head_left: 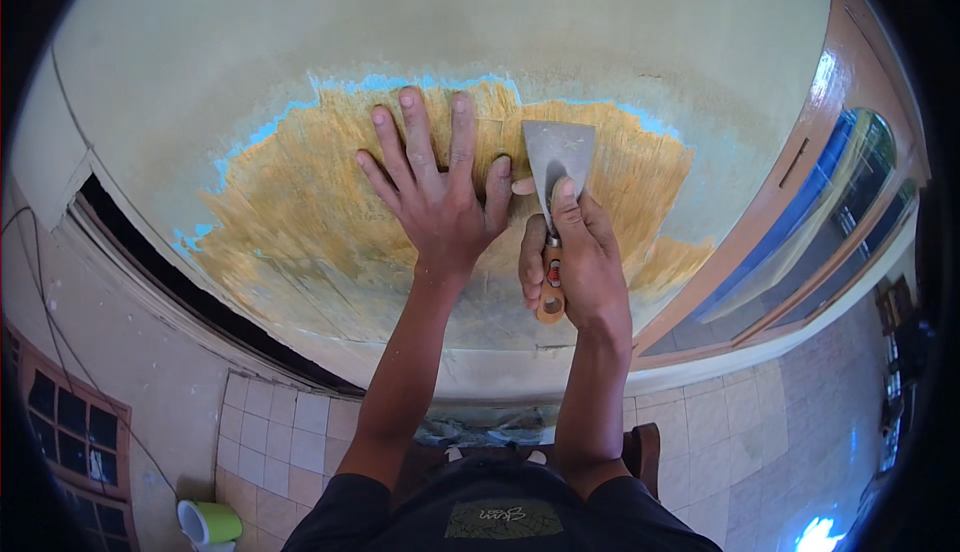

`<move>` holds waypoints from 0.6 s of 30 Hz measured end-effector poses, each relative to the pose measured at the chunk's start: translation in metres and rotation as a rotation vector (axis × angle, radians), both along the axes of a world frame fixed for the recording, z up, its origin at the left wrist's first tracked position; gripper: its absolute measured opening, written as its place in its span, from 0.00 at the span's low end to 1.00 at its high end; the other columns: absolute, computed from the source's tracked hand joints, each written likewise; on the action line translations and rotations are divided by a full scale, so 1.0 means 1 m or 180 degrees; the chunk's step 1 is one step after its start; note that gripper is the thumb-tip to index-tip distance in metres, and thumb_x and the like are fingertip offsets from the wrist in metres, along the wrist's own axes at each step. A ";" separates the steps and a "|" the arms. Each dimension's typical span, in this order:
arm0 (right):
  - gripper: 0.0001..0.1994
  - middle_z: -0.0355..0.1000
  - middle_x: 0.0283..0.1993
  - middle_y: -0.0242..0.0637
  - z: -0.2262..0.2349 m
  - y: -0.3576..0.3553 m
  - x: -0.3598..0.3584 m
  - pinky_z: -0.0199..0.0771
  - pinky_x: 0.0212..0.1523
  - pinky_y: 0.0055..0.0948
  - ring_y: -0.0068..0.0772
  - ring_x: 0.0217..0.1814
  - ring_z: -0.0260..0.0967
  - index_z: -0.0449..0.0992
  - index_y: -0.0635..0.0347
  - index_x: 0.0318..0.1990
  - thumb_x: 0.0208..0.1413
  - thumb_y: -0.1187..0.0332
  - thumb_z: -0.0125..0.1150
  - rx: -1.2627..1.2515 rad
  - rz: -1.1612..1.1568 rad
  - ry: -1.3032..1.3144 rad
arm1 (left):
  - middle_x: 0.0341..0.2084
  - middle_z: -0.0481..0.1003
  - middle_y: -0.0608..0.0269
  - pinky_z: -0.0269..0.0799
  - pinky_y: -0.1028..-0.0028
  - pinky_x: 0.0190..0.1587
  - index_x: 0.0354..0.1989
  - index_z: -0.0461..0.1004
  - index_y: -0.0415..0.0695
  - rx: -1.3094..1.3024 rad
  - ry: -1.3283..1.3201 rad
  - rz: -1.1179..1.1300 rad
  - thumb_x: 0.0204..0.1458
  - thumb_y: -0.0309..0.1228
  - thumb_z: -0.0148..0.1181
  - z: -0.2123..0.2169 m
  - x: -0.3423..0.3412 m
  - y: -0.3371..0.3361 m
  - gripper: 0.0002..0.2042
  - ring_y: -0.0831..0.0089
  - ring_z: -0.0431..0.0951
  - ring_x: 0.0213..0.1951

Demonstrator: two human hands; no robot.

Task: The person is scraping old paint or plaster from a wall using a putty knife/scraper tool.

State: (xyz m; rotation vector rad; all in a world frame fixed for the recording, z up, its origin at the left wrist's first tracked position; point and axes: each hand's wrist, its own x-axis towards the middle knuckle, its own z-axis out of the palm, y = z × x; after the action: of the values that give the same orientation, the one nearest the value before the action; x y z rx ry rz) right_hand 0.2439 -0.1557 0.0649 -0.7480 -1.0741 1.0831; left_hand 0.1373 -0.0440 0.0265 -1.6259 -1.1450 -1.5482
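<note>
Head view shows the left hand [435,187] pressed flat with fingers spread wide on the scraped wall [300,222], while the right hand [580,252] grips a wooden-handled scraper [556,182], blade against the wall beside it.

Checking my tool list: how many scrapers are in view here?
1. The scraper is in the right hand, its metal blade flat on the bare wood patch, beside the spread left hand. Others may lie out of view.
</note>
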 end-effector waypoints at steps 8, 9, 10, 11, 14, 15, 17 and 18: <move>0.18 0.52 0.13 0.26 0.028 0.016 -0.032 0.50 0.09 0.22 0.17 0.09 0.47 0.63 0.57 0.39 0.72 0.51 0.46 -0.0462 -0.0511 0.0103 | 0.73 0.53 0.46 0.29 0.38 0.72 0.70 0.66 0.57 0.0117 -0.0021 -0.0172 0.64 0.55 0.43 -0.006 -0.014 0.020 0.29 0.40 0.48 0.74; 0.18 0.52 0.13 0.26 0.024 0.017 -0.032 0.50 0.09 0.22 0.17 0.09 0.47 0.63 0.57 0.39 0.72 0.51 0.46 -0.0466 -0.0535 0.0099 | 0.73 0.53 0.46 0.30 0.38 0.72 0.70 0.66 0.57 0.0116 -0.0017 -0.0164 0.64 0.55 0.43 -0.006 -0.016 0.021 0.29 0.40 0.49 0.74; 0.18 0.52 0.13 0.25 0.019 0.017 -0.032 0.50 0.09 0.22 0.17 0.08 0.47 0.63 0.57 0.38 0.72 0.51 0.46 -0.0495 -0.0582 0.0075 | 0.73 0.53 0.46 0.30 0.38 0.72 0.70 0.66 0.57 0.0119 -0.0024 -0.0179 0.64 0.55 0.43 -0.006 -0.017 0.022 0.29 0.40 0.49 0.74; 0.18 0.52 0.13 0.25 0.016 0.018 -0.034 0.50 0.09 0.22 0.17 0.08 0.47 0.63 0.57 0.38 0.72 0.51 0.46 -0.0523 -0.0625 0.0051 | 0.73 0.54 0.46 0.30 0.38 0.71 0.70 0.66 0.57 0.0069 -0.0008 -0.0162 0.64 0.55 0.42 -0.006 -0.019 0.022 0.29 0.40 0.49 0.74; 0.19 0.52 0.13 0.25 0.019 0.024 -0.038 0.50 0.09 0.22 0.17 0.08 0.47 0.63 0.57 0.36 0.72 0.51 0.45 -0.0490 -0.0666 0.0011 | 0.73 0.55 0.46 0.30 0.38 0.71 0.69 0.66 0.57 0.0045 -0.0002 -0.0121 0.65 0.56 0.41 -0.005 -0.020 0.027 0.29 0.40 0.50 0.73; 0.19 0.52 0.13 0.25 0.025 0.026 -0.040 0.50 0.09 0.22 0.17 0.08 0.47 0.63 0.57 0.36 0.72 0.51 0.45 -0.0495 -0.0677 0.0006 | 0.72 0.55 0.46 0.30 0.38 0.71 0.69 0.67 0.57 0.0079 -0.0003 -0.0083 0.65 0.56 0.40 -0.005 -0.020 0.028 0.29 0.40 0.50 0.73; 0.21 0.53 0.13 0.25 0.035 0.031 -0.043 0.50 0.09 0.22 0.17 0.08 0.47 0.66 0.58 0.34 0.72 0.50 0.45 -0.0270 -0.0718 0.0000 | 0.72 0.56 0.46 0.30 0.38 0.71 0.69 0.67 0.57 0.0081 -0.0010 -0.0117 0.65 0.56 0.40 -0.006 -0.020 0.030 0.29 0.40 0.50 0.73; 0.21 0.53 0.13 0.25 0.027 0.030 -0.042 0.50 0.09 0.22 0.17 0.08 0.47 0.66 0.58 0.34 0.72 0.50 0.45 -0.0276 -0.0727 0.0002 | 0.72 0.56 0.46 0.30 0.38 0.71 0.69 0.67 0.57 0.0097 -0.0019 -0.0143 0.65 0.56 0.39 -0.006 -0.019 0.030 0.29 0.40 0.50 0.73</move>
State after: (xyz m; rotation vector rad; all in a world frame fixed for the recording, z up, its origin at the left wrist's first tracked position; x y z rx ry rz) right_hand 0.2020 -0.1254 0.0916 -0.9163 -0.9207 0.9385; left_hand 0.1181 -0.0145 0.0202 -1.6384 -1.0898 -1.5920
